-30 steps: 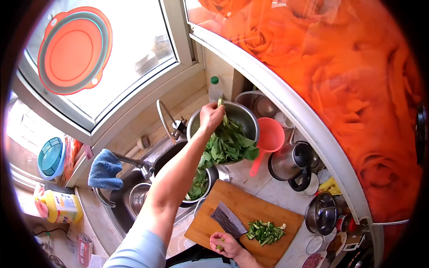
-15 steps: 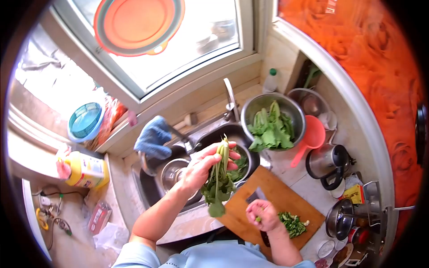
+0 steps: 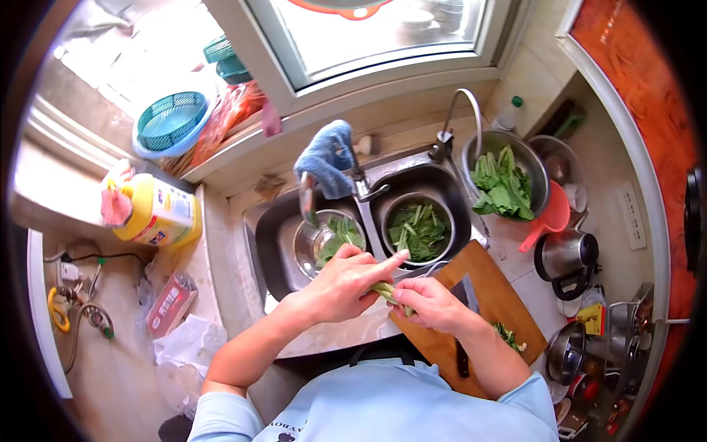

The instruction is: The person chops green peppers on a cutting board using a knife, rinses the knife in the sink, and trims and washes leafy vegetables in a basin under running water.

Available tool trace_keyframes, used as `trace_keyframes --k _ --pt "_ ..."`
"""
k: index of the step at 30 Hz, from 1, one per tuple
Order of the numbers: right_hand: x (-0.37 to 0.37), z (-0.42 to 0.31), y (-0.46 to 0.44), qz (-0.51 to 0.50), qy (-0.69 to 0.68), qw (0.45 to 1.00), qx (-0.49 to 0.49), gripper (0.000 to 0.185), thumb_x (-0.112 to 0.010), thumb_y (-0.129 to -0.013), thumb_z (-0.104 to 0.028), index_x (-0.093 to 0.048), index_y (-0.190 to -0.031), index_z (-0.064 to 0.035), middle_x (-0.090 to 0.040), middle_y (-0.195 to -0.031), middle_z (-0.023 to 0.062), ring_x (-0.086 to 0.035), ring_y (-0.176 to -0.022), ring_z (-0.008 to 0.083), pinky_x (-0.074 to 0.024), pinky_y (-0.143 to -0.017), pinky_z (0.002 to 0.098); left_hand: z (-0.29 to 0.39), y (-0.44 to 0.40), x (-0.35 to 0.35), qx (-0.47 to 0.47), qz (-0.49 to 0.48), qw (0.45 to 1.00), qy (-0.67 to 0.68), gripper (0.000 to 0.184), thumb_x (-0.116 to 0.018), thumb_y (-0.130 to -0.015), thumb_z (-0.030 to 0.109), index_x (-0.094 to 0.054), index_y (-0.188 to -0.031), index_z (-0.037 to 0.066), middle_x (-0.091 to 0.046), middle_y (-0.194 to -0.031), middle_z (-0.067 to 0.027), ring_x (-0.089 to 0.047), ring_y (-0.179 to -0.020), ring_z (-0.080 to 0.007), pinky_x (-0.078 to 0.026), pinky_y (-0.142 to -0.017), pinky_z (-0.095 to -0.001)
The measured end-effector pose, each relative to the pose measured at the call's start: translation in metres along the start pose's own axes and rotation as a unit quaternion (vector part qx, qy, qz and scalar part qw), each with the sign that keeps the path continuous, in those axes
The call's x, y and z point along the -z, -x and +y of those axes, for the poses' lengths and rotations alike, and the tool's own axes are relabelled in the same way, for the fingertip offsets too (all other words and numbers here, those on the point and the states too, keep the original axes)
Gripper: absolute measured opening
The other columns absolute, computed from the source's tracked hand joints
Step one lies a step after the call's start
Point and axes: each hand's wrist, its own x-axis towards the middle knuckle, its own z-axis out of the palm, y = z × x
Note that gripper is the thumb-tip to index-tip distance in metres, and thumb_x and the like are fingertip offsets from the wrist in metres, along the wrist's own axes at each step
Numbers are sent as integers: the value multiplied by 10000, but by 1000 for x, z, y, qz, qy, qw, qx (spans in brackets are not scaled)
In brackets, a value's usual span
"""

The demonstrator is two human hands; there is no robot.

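Note:
My left hand (image 3: pixel 346 286) is closed around a bunch of leafy greens (image 3: pixel 384 290), whose pale stem ends stick out to the right. At those ends, my right hand (image 3: pixel 434 302) pinches the stems between thumb and fingers. Green leaves (image 3: pixel 341 234) show beyond my left hand, over a metal bowl (image 3: pixel 305 247) in the left basin; I cannot tell whether they belong to the held bunch. Under my right forearm lies a wooden cutting board (image 3: pixel 482 272), with a knife (image 3: pixel 462 359) and chopped greens (image 3: pixel 507 336) on it.
A pot of greens (image 3: pixel 420 232) sits in the right basin. Beside the faucet (image 3: pixel 442 147) stand a steel bowl of greens (image 3: pixel 504 180), a pink ladle (image 3: pixel 552 214) and a kettle (image 3: pixel 567 256). A blue cloth (image 3: pixel 324 158) hangs at the left basin; a yellow jug (image 3: pixel 166 210) stands left.
My left hand has lowered and turned the bunch, so its stems now point right rather than up. My right hand has moved up from the board to the stem ends. The view has shifted.

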Motion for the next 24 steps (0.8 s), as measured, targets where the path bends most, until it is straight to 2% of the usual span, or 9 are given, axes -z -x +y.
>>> trace_keyframes --k 3,5,7,9,14,16,19,20,24 --pt "-14 16 -8 -21 -17 997 -77 239 -454 -993 -221 -602 -970 -35 -538 -750 -6 -399 -528 50 -313 -459 208 -8 25 -12 -25 54 994 -90 694 -758 -712 115 -533 -1369 99 -644 -834 14 -611 -755 -157 -397 -902 -364" --pt "-26 27 -15 -28 -2 997 -73 228 -419 -986 -190 -586 -978 -34 -522 -742 -3 -373 -486 48 -297 -423 222 -12 42 -20 -50 50 985 -156 637 -738 -735 137 -557 -1346 106 -672 -918 21 -625 -825 -139 -398 -942 -367" --pt "-41 30 -18 -14 0 998 -61 239 -384 -988 -182 -546 -874 -48 -467 -666 -6 -358 -477 59 -279 -421 228 -2 52 -17 -71 3 975 -210 554 -668 -821 211 -551 -1354 115 -642 -1212 3 -583 -1085 -166 -363 -1058 -407" --pt "-47 43 -22 -19 2 998 -62 261 -364 -992 -185 -521 -825 -59 -434 -627 -13 -351 -476 61 -268 -420 231 2 61 -19 -84 -52 977 -190 541 -627 -870 273 -523 -1378 120 -620 -1256 -5 -562 -1139 -193 -341 -1091 -420" --pt "-40 61 -28 -96 19 985 -144 230 -347 -939 -153 -514 -824 -43 -475 -698 4 -389 -530 85 -334 -468 250 -6 80 -32 -81 -139 974 -160 537 -517 -961 414 -506 -1346 39 -615 -952 -18 -560 -884 -193 -416 -874 -368" --pt "-47 55 -27 -102 18 982 -160 247 -349 -944 -161 -530 -826 -41 -474 -681 -1 -409 -534 94 -359 -481 257 -7 85 -37 -87 -162 967 -179 517 -517 -960 417 -524 -1311 38 -606 -917 -14 -565 -886 -181 -407 -833 -351" --pt "-48 88 -32 -83 129 987 -47 267 -371 -950 -176 -562 -837 -26 -501 -676 9 -447 -552 118 -422 -530 288 -11 91 -49 -91 -147 968 -182 407 -534 -941 399 -571 -1152 53 -580 -841 -17 -555 -828 -172 -382 -763 -335" --pt "-46 100 -36 -54 224 973 -3 284 -404 -941 -187 -593 -865 11 -608 -699 126 -576 -596 260 -488 -619 390 -10 93 -54 -82 -153 969 -175 360 -541 -934 379 -579 -1098 61 -576 -824 -16 -550 -810 -174 -379 -758 -336" --pt "-59 115 -44 104 327 937 65 317 -426 -926 -222 -605 -913 40 -605 -826 329 -598 -842 508 -473 -713 534 -15 97 -80 -27 -137 969 -201 193 -564 -893 292 -564 -891 100 -559 -760 -7 -534 -766 -177 -366 -737 -339"
